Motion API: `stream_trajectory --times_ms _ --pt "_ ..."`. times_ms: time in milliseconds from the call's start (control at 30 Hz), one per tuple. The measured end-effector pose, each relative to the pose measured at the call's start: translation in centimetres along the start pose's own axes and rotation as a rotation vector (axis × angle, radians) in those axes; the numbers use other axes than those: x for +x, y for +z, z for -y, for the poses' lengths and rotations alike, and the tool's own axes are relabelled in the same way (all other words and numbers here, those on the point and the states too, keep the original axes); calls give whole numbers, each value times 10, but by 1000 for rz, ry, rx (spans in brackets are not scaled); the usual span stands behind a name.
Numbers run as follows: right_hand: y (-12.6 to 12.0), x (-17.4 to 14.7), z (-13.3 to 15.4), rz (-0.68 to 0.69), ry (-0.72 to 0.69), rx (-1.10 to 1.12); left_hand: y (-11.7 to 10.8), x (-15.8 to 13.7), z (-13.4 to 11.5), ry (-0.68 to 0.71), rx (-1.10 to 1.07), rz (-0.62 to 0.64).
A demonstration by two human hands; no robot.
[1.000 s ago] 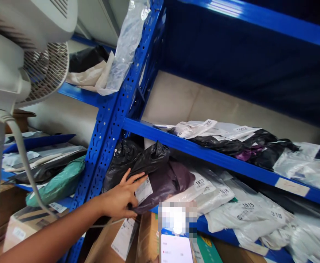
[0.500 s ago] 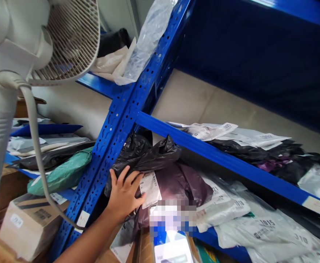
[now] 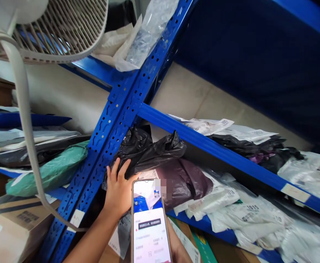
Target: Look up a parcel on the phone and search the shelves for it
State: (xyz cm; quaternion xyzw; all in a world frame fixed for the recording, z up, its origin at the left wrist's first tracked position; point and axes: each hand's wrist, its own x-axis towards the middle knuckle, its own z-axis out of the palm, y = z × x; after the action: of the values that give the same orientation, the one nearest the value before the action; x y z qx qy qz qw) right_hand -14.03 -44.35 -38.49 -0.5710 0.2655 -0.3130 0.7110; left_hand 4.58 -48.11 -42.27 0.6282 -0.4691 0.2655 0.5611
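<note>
The phone (image 3: 152, 237) has moved up and left, partly covering a white label (image 3: 149, 174) below the black bag (image 3: 160, 151). The right hand (image 3: 175, 237) grips it; the left hand (image 3: 120, 188), fingers spread, rests against that bag in the blue rack (image 3: 165, 122). A pale bag (image 3: 244, 217) reads "1015".

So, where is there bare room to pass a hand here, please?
Right of the blue upright, open space shows above the upper parcels, before the pale wall; it seems enough. Below it is crowded: black bag, purple bag and lower parcels lie packed, with left hand and phone in front.
</note>
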Motion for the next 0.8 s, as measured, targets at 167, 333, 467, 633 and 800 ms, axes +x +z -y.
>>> stream_trajectory --times_ms 167,333,467,633,800 --pt "-4 -1 -12 -14 -46 -70 -3 0 2 59 53 -21" --pt "-6 -1 -4 -6 -52 -68 -4 1 1 62 63 -30" --pt "3 -3 1 4 -26 -30 -4 2 2 68 78 -36" --pt "13 -7 6 -17 -21 -42 -2 2 2 98 117 -58" --pt "24 -8 9 -134 59 135 -4 2 2 111 122 -71"
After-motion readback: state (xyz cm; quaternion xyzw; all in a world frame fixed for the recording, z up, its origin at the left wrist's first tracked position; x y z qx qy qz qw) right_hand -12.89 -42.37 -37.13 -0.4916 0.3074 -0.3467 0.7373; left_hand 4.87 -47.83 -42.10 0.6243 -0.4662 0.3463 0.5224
